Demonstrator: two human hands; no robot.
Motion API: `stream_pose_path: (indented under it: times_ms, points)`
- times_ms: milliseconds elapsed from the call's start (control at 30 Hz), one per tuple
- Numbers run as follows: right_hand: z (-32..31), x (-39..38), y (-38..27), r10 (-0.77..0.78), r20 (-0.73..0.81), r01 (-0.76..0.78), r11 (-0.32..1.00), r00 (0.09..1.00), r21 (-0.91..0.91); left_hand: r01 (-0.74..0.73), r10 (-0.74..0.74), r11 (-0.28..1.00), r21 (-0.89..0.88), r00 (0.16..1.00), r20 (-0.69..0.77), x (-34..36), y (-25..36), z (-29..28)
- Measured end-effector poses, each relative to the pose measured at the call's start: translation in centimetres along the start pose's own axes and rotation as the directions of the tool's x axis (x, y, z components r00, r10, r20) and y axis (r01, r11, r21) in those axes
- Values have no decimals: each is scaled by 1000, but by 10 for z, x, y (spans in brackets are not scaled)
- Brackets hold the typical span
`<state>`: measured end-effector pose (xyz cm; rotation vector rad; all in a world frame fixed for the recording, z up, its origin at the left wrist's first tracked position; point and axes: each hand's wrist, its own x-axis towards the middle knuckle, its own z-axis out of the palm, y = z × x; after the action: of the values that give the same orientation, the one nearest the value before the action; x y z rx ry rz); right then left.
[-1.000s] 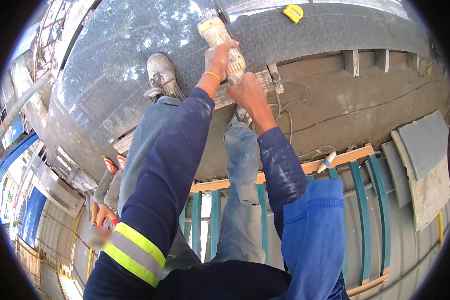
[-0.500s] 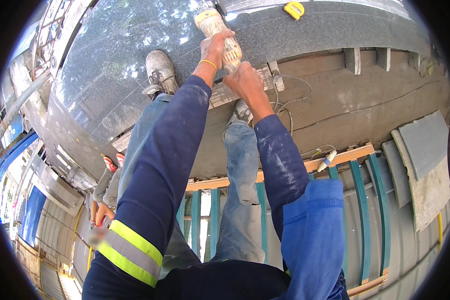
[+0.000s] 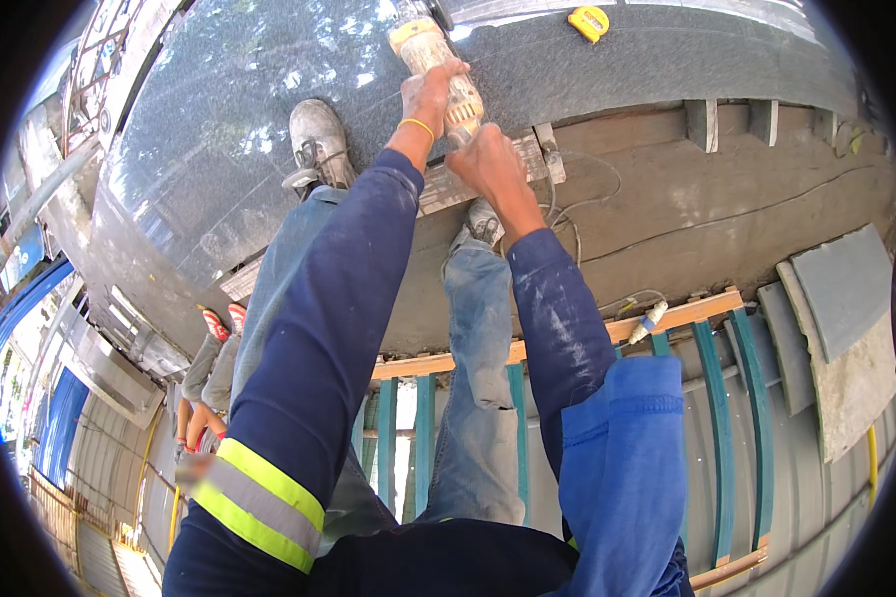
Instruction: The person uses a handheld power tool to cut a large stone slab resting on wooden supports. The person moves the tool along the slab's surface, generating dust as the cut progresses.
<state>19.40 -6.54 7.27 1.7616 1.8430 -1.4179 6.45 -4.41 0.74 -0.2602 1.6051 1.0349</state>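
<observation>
A dusty, yellowish angle grinder (image 3: 463, 107) rests over the speckled grey stone slab (image 3: 567, 80) at the top middle. Around the middle of its body wraps my left hand (image 3: 428, 98), a thin yellow band at the wrist. My right hand (image 3: 490, 164) is closed on the rear end, nearer to me. Part of a dark round disc shows at the tool's head; the rest is cut off by the picture's upper edge. Beside the right wrist, a pale cord (image 3: 567, 214) hangs in loops.
A yellow tape measure (image 3: 588, 22) lies on the slab. My left shoe (image 3: 319, 139) stands on it, my right (image 3: 483, 221) lower by a wooden board. Behind lie teal slats (image 3: 712, 438), a plug connector (image 3: 647, 323) and stacked grey slabs (image 3: 846, 289). Another person (image 3: 204, 373) is at left.
The grinder and both hands have shifted very slightly. My grip on the tool looks the same.
</observation>
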Motion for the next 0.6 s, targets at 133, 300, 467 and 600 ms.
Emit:
stream_pose_path:
  times_ms: [133, 300, 467, 600]
  points:
    - [0, -4, -3, -11, -7, 11, 1000, 1000, -1, 22, -22, 1000, 3, 1000, -3, -2, -4, -5]
    - [-5, -26, 11, 60, 62, -60, 998, 996, -2, 65, -65, 998, -6, 997, -28, -34, -16, 3]
    - [-3, -28, 17, 50, 52, -49, 999, 997, -15, 26, -26, 999, -33, 1000, 7, -23, -29, -3]
    - [-2, -6, 4, 19, 18, -19, 1000, 1000, -7, 14, -13, 1000, -27, 999, 29, 11, -18, -5]
